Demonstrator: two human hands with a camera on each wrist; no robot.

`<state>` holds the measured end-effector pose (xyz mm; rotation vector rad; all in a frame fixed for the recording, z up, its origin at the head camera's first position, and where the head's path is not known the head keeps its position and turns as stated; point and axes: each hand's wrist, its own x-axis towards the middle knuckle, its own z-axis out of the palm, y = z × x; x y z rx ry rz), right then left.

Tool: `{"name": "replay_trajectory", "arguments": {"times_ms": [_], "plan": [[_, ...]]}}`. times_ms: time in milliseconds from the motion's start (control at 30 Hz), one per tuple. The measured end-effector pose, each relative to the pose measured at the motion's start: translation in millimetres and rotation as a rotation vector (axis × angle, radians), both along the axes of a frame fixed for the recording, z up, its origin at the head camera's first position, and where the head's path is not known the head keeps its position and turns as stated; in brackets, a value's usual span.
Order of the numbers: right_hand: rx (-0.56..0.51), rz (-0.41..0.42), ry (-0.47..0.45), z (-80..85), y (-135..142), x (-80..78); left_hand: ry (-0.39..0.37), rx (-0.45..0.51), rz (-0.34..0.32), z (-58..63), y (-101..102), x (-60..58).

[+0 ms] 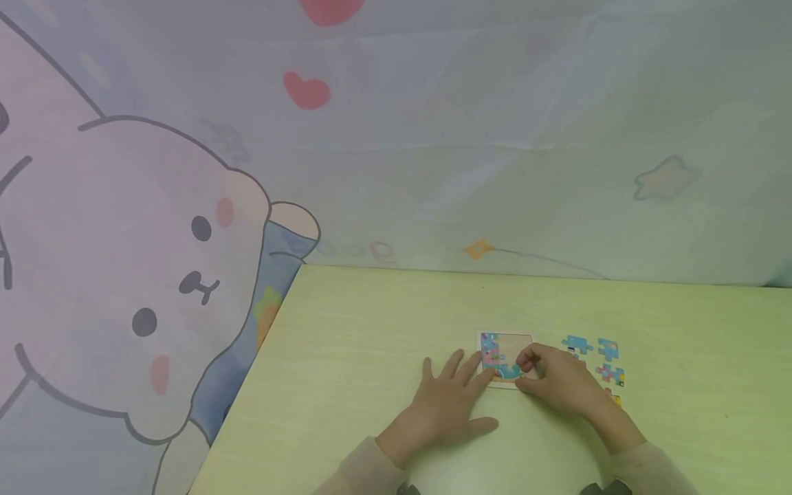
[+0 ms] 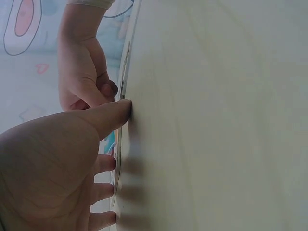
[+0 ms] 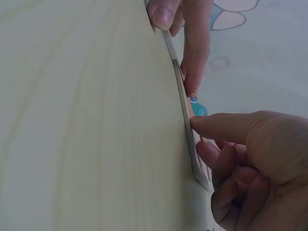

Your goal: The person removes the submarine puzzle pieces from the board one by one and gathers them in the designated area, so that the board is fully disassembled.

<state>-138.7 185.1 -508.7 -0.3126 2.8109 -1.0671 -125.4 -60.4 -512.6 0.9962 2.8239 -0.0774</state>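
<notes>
A small jigsaw puzzle in a thin, pale-rimmed tray [image 1: 505, 387] lies flat on the table, with pieces along its left side and bottom. My left hand [image 1: 447, 405] has its fingers spread, the fingertips at the tray's left edge and lower left corner. Over the tray's lower right part, my right hand [image 1: 563, 381] curls its fingers and pinches a teal puzzle piece [image 1: 513, 372], mostly covered by the fingertips. In the right wrist view, the teal piece [image 3: 199, 109] stands tilted up beside the right thumb [image 3: 204, 126].
Several loose blue puzzle pieces, among them a knobbed piece [image 1: 608, 349] and a pink-and-blue piece [image 1: 611, 375], lie right of the tray, some partly behind my right hand. The pale yellow-green table [image 1: 346, 330] meets a printed cloth backdrop [image 1: 433, 172] at its far edge.
</notes>
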Motion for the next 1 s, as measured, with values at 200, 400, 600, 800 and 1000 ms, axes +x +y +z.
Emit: {"name": "replay_trajectory", "arguments": {"times_ms": [200,400,600,800,1000], "plan": [[-0.050,0.010,0.003,-2.6,3.3,-2.1,-0.025,0.014,0.004,0.9,0.2,-0.6],[-0.092,0.005,0.010,1.4,11.9,0.8,-0.033,0.012,0.002,0.0,0.8,-1.5],[-0.080,-0.033,-0.002,9.3,31.8,9.2,-0.038,0.014,0.005,-0.9,1.6,-1.7],[-0.081,-0.045,0.016,13.6,54.9,19.2,-0.020,0.003,0.004,1.5,1.9,-1.6],[-0.069,-0.051,0.032,10.2,70.9,28.7,-0.025,0.006,0.003,1.8,0.1,-0.8]]}}
